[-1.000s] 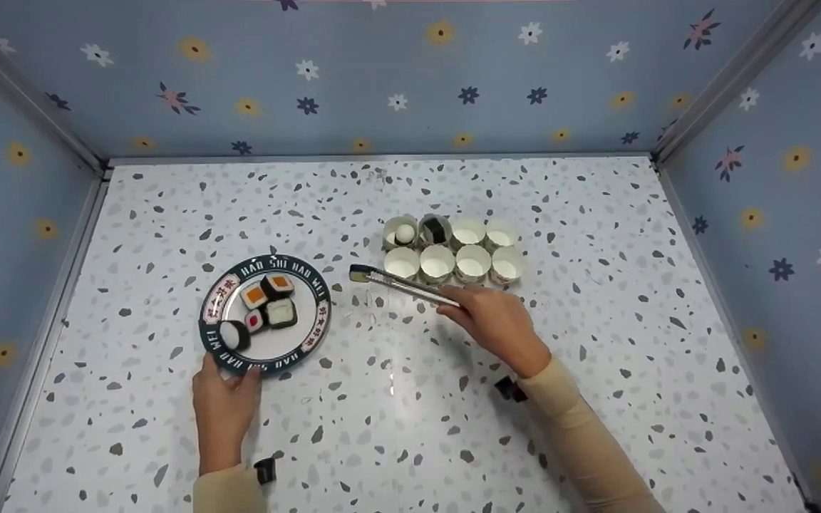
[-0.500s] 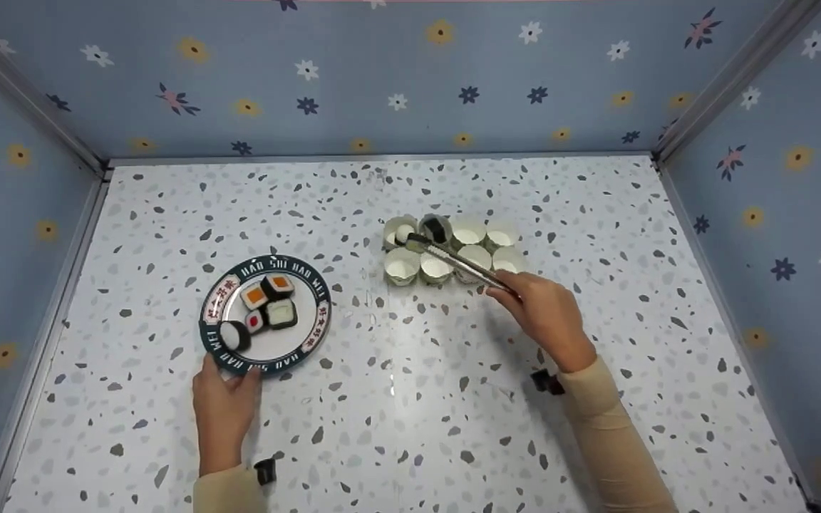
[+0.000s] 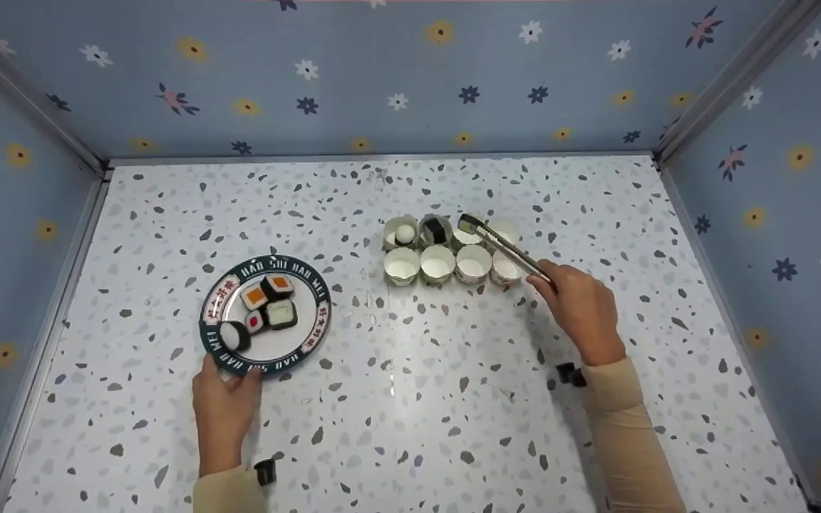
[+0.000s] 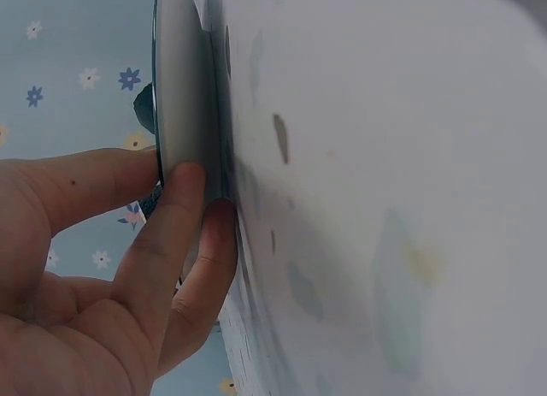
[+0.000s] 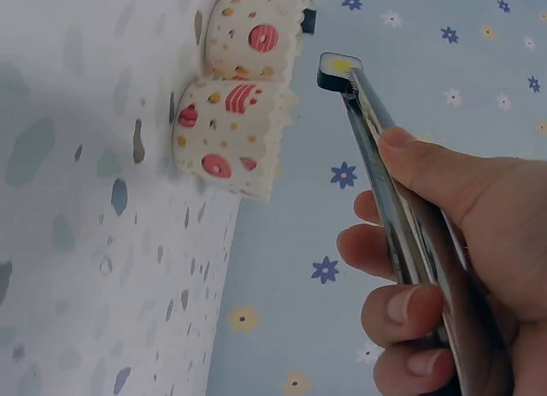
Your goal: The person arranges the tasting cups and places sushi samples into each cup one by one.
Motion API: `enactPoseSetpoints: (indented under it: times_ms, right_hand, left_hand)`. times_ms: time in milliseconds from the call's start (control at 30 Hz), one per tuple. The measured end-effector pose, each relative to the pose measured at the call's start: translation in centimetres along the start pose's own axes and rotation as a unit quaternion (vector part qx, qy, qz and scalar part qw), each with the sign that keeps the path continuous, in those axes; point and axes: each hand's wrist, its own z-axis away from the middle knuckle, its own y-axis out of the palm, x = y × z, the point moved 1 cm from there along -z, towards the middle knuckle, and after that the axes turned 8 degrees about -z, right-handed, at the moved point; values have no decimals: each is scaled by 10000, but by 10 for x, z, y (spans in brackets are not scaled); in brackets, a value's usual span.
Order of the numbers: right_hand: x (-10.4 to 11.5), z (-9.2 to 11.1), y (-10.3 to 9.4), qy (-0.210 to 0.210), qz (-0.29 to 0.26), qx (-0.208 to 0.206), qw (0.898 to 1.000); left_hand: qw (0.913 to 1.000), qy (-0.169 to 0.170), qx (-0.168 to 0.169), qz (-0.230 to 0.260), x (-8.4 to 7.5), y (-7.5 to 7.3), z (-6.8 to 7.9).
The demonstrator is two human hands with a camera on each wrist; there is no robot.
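My left hand pinches the near rim of a round plate with green edging; the left wrist view shows the thumb on top and fingers against the underside. On it lie several sushi pieces, some with orange, red or pale green centres. My right hand grips metal tongs. Their tips hold a small sushi roll with a yellow centre, over the third cup of the back row. In the right wrist view, the roll is above the cup rims.
Paper cups stand in two touching rows right of the plate. The back-left cup contains a white round piece; beside it, another contains a dark piece. A flower-patterned wall rises behind the speckled table.
My right hand has moved right and away from me, carrying the roll in the tongs from left of the cups to over the back row. My left hand and the plate stay put.
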Motion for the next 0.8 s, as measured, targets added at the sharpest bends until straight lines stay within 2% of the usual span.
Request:
enactPoseSetpoints:
  times_ms: [133,400,800]
  right_hand:
    - [-3,-2,2,35,206,122,9997]
    - [-2,-14,5,227,436,636,9968]
    - [1,-25,5,250,640,810,9943]
  left_hand:
    - [10000,-2,-13,-68,1,0,0]
    - [9999,5,-68,-100,1,0,0]
    - [10000,-19,-24,-44,1,1,-1]
